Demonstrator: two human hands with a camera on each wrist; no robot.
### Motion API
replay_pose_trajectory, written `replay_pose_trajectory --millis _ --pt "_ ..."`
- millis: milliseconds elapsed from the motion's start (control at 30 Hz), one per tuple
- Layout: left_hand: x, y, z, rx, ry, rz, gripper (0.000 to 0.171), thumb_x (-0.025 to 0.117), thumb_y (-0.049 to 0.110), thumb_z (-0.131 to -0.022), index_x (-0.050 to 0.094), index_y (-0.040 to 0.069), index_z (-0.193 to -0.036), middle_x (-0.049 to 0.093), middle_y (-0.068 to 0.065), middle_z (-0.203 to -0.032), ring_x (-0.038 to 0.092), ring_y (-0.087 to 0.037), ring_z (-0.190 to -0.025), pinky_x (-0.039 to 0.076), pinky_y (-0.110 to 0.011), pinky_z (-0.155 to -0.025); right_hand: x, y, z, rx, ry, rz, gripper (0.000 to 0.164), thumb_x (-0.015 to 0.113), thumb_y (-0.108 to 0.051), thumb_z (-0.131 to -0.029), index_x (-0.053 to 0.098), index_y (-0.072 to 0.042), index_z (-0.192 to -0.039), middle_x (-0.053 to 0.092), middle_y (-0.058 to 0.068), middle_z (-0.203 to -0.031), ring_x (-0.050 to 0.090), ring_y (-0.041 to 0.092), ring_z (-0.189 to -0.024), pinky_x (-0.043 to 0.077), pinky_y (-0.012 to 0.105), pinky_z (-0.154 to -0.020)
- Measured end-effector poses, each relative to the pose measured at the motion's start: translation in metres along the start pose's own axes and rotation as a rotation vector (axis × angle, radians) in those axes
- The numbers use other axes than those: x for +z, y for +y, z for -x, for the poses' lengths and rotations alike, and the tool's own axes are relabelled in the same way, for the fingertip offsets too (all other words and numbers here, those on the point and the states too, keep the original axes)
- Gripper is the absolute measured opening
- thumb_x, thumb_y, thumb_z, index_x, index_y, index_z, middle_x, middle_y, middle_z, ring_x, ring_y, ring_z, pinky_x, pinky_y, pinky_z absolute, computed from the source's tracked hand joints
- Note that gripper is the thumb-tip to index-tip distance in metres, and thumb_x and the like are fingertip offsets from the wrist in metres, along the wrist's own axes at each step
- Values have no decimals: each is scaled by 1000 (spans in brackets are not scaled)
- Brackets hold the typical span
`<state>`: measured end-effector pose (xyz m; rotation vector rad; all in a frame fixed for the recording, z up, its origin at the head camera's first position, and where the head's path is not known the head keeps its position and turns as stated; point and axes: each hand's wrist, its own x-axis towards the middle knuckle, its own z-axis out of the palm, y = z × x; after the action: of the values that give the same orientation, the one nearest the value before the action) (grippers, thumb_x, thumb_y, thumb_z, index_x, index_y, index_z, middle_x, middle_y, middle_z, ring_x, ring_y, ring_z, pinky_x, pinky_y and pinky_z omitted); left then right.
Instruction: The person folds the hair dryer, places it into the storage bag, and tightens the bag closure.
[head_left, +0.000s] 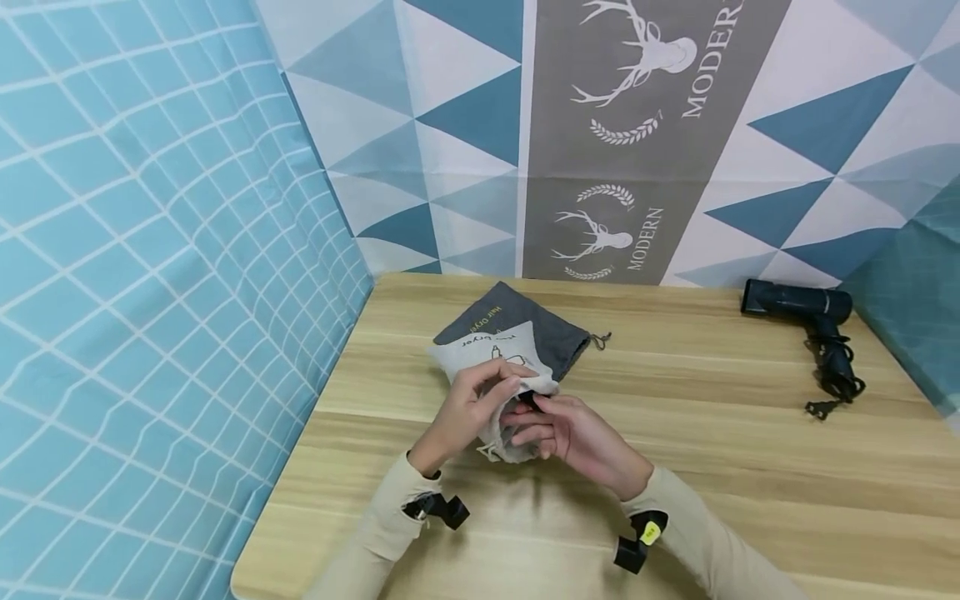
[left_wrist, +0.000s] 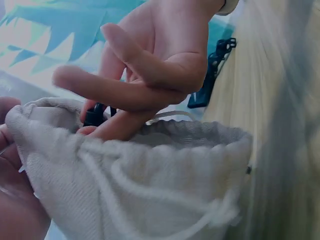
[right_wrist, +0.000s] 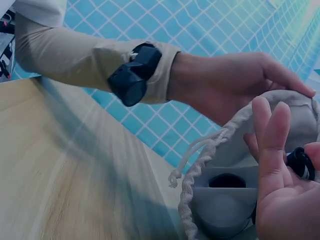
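A light grey drawstring bag [head_left: 517,446] with hair dryer lettering lies on the table, its mouth toward me. My left hand [head_left: 468,408] grips the bag's rim and holds the mouth open; in the right wrist view the left hand [right_wrist: 230,85] shows behind the rim. At the opening, my right hand [head_left: 585,442] pinches a small black cord-like piece [right_wrist: 300,162] between thumb and finger, its other fingers spread. In the left wrist view the black piece [left_wrist: 95,116] is partly hidden by the fingers. Inside the bag sits a grey thing [right_wrist: 225,212] with a round dark opening.
Under the bag lies a dark grey drawstring pouch [head_left: 566,325] with "Hair Dryer" lettering. A black hair dryer [head_left: 798,302], its cord wrapped round the handle, lies at the table's far right. Patterned cloths hang along the back and left sides of the wooden table [head_left: 675,358].
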<state>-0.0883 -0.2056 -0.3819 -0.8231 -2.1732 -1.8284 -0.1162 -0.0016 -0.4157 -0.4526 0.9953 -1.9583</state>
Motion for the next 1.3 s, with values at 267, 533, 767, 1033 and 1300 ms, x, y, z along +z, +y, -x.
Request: replay_pose_trajectory --millis 267,533,767,1033,1300 --pt "-5 34 -26 -25 -155 -69 23 50 -4 -100 51 -3 -78 70 -22 -104 65 -34 -106 48 -27 -79 -4 -6 9 -31 -23 44 31 40 -22 -109 52 1 -125 70 17 -116 72 16 -87 52 19 -60" --pt "-16 20 -35 -61 -199 -162 26 55 -1 -100 52 2 -74 72 -17 -110 64 -32 -114 49 -34 -92 -10 -11 24 -102 -56 48 28 30 -15 -111 52 2 -115 70 18 -117 73 17 -89 54 20 -59" --pt "-4 17 -44 2 -381 10 23 52 -2 -101 52 1 -78 70 -17 -116 63 -23 -115 45 -28 -82 -4 -16 35 -155 28 131 21 33 -16 -110 49 -5 -118 65 4 -98 62 11 -75 48 20 -58" --pt "9 16 -49 21 -460 42 24 51 -7 -99 50 2 -78 68 -24 -95 64 -31 -114 43 -27 -78 -9 -3 47 -188 119 49 23 32 -16 -110 52 -8 -119 60 0 -93 54 7 -70 39 19 -55" --pt "21 17 -47 88 -560 -84 17 56 8 -102 64 4 -87 73 -6 -106 63 -8 -93 50 -25 -82 -12 13 64 -168 194 134 36 38 -22 -110 68 -10 -95 64 -5 -72 56 3 -53 42 16 -46"
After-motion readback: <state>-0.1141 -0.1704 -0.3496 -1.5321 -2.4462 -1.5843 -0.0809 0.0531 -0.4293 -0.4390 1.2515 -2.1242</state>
